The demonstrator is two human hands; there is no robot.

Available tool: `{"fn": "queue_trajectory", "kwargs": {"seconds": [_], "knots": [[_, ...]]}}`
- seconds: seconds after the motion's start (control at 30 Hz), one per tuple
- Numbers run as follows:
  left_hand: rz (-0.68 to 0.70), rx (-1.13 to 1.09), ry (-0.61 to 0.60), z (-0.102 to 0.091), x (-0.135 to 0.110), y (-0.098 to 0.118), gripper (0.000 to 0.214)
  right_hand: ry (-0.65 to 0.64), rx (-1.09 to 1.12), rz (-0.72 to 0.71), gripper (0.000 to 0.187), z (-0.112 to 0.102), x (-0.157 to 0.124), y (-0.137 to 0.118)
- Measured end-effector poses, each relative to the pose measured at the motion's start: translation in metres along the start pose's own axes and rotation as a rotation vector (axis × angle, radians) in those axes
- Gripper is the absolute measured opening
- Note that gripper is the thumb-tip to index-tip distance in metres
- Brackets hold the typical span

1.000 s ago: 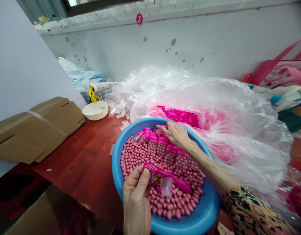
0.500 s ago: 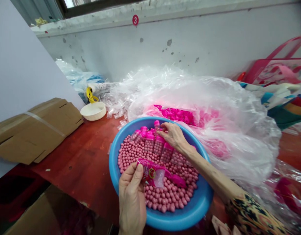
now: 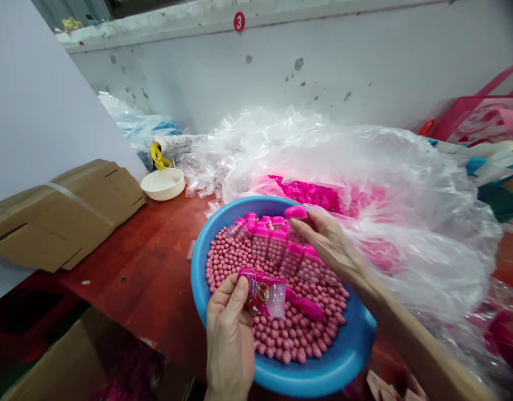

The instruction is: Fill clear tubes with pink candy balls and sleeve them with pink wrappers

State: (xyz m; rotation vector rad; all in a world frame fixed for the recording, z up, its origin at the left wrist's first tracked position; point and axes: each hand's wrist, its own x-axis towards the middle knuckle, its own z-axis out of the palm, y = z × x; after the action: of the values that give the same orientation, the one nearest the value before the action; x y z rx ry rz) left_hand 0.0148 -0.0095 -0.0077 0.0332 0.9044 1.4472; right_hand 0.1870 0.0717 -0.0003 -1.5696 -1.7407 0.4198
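My left hand (image 3: 230, 334) pinches a pink printed plastic packet (image 3: 260, 292) with a clear end over the near part of a blue basin (image 3: 314, 379). Round pink beads (image 3: 281, 342) fill the basin's bottom. A bright pink plastic piece (image 3: 304, 305), perhaps a spoon or scoop, lies on them just right of the packet. Fingers of my right hand (image 3: 329, 239) close on a small pink-capped container (image 3: 296, 213); its body is mostly hidden and blurred. Several clear, pink-capped containers with beads inside (image 3: 277, 245) lie below that hand.
Behind the basin spreads a clear plastic bag (image 3: 390, 167) with pink caps (image 3: 310, 192). Loose clear containers (image 3: 206, 167) are heaped to its left. A white round dish (image 3: 163, 185), yellow tape (image 3: 159, 157) and folded cardboard (image 3: 68, 217) are on the red table (image 3: 156, 267).
My right hand has lifted a pink-capped container out of the group and drawn it right, towards me. My left hand still holds the packet. The whole view has shifted slightly.
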Motion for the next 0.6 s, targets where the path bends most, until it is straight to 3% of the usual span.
{"fn": "queue_trajectory", "kwargs": {"seconds": [0.13, 0.23, 0.27, 0.4, 0.5, 0.6], "knots": [[0.007, 0.007, -0.02, -0.001, 0.0, -0.001, 0.024, -0.167, 0.297, 0.156, 0.033, -0.019, -0.067, -0.018], [0.047, 0.041, -0.011, -0.001, 0.0, -0.002, 0.023, -0.179, 0.514, 0.298, 0.035, -0.013, -0.103, -0.032], [0.059, 0.052, -0.006, -0.001, 0.0, -0.002, 0.023, -0.109, 0.566, 0.361, 0.033, -0.009, -0.111, -0.036], [0.081, 0.059, -0.011, -0.002, 0.0, -0.003, 0.024, -0.088, 0.638, 0.466, 0.034, 0.004, -0.122, -0.044], [0.088, 0.064, -0.031, -0.003, 0.0, -0.003, 0.023, -0.131, 0.562, 0.414, 0.036, 0.008, -0.121, -0.047], [0.092, 0.068, -0.044, -0.002, 0.0, -0.003, 0.022, -0.057, 0.455, 0.369, 0.035, 0.009, -0.121, -0.051]]}}
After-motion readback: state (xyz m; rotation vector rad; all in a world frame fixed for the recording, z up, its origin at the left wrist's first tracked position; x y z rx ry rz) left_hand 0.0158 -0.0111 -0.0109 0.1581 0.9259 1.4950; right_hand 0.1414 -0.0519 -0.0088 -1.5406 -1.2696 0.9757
